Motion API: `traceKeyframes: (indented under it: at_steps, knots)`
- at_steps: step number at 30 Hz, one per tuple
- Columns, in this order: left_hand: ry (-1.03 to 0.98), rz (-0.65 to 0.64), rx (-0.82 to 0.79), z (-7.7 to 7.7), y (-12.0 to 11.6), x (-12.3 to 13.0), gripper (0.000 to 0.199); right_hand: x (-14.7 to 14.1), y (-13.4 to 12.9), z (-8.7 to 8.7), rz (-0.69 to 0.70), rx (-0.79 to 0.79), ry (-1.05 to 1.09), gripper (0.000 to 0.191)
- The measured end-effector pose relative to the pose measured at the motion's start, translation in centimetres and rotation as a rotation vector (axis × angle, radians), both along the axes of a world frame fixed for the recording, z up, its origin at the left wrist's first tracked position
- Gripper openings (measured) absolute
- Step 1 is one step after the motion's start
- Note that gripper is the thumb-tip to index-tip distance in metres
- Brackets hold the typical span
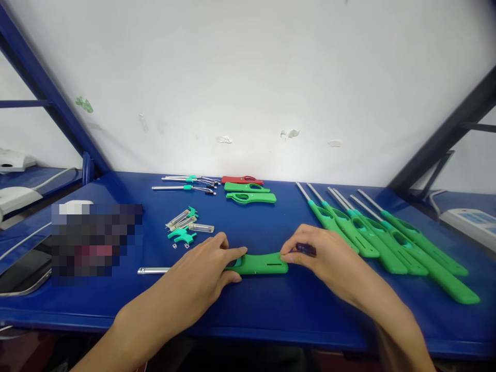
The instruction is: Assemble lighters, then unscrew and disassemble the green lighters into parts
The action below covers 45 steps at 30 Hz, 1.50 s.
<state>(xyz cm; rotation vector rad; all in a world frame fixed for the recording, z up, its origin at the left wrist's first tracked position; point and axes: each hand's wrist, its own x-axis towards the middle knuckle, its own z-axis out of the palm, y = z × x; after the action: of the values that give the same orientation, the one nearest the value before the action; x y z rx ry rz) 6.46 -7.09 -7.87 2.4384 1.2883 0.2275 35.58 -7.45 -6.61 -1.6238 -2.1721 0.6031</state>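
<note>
My left hand (209,263) is closed on a green utility gas lighter (267,264), pressing it flat against the blue table. The lighter's metal tube sticks out to the left past my wrist. My right hand (310,250) pinches at the right end of the lighter's handle, fingertips touching it. A small dark purple, see-through handle (306,249) shows between the fingers and palm of that hand; its other end is hidden. Behind my left hand lie clear fuel tanks (201,228) and turquoise triggers (183,236), with two tiny pale pieces in front of them.
Several assembled green lighters (391,243) lie slanted at the right. At the back are metal tubes with wires (186,188), green handle shells (250,198) and a red shell (242,180). A phone (27,266) and a blurred-out item (93,243) lie left, before the white wall (251,93).
</note>
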Motion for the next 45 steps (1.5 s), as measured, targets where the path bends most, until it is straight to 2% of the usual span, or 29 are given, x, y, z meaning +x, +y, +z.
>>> traceKeyframes:
  at_steps: [8,28,34,40,45]
  knots:
    - [-0.007,-0.003,-0.002,-0.1,0.0,-0.1,0.049,-0.4,-0.1,-0.6,0.001,0.018,-0.043,0.016]
    - [0.021,-0.04,-0.034,0.2,-0.1,-0.3,0.049,0.1,-0.3,-1.0,0.066,-0.027,-0.001,0.018]
    - [0.048,-0.054,-0.013,0.3,-0.1,-0.1,0.051,-0.3,-0.3,-1.2,-0.027,-0.023,-0.009,0.02]
    - [0.07,-0.058,0.025,0.4,0.1,-0.1,0.052,-0.9,-0.4,-1.5,-0.053,0.006,0.022,0.019]
    - [0.096,-0.072,0.027,0.6,0.3,-0.6,0.054,-1.1,-0.7,-0.6,-0.03,0.019,0.117,0.017]
